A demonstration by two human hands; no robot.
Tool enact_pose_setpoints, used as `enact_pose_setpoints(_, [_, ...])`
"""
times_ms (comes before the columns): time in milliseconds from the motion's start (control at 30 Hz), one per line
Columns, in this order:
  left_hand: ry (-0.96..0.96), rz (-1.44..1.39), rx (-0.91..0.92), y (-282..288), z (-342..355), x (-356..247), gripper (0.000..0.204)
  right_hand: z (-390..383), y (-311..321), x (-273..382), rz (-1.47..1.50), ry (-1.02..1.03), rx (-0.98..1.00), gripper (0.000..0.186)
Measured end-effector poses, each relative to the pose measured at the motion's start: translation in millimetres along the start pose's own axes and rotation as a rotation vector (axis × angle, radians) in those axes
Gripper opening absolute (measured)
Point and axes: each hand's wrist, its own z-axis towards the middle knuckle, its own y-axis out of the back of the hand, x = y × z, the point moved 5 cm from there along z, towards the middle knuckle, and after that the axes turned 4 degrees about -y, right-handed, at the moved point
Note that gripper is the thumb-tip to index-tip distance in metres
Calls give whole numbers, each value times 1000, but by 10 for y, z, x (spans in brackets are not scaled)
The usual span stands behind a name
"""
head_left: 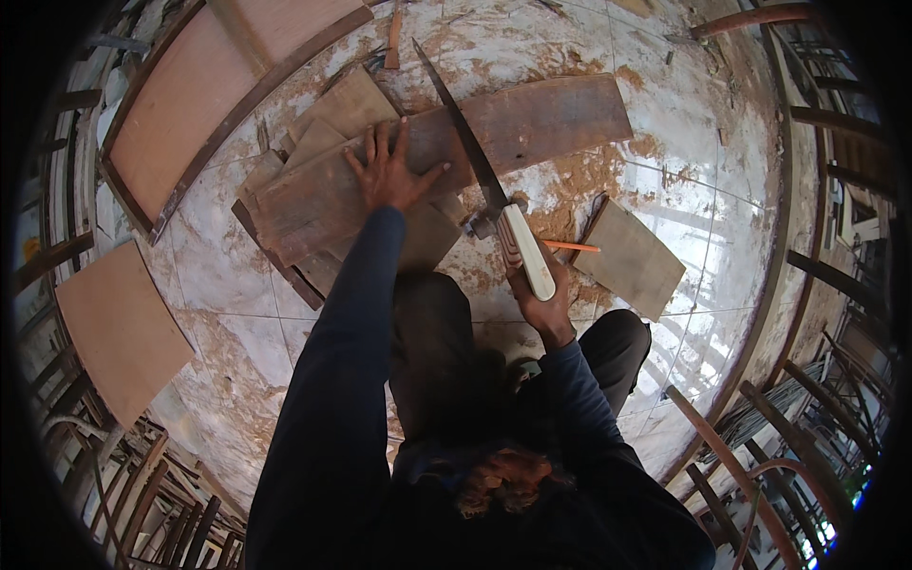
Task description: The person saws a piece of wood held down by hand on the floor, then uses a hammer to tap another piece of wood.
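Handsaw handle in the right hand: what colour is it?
Pale cream with darker wood-grain stripes; the handsaw handle shows best in the head view, gripped by the right hand.

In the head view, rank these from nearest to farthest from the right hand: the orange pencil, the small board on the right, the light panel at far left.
Measured from the right hand, which grips the saw handle:
1. Orange pencil, on the floor just above and right of the hand.
2. Small board, lying farther right, past the pencil.
3. Light panel, far across at the left edge.
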Motion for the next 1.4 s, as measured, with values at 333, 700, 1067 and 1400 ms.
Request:
enact_pose_setpoints(333, [-24, 47, 55, 13, -55, 77, 109, -636, 220, 195, -72, -62, 20, 51])
enact_pose_setpoints(700, [-12, 22, 61, 29, -60, 122, 109, -1426, 440, 450, -48, -98, -11, 47])
enact_pose_setpoints(1067, [-18, 17, -1, -87, -130, 224, 108, -1124, 250, 297, 5, -86, 45, 57])
enact_pose_setpoints(1400, [-58, 24, 62, -80, 15, 6, 110, 329, -125, 190, -6, 59, -12, 52])
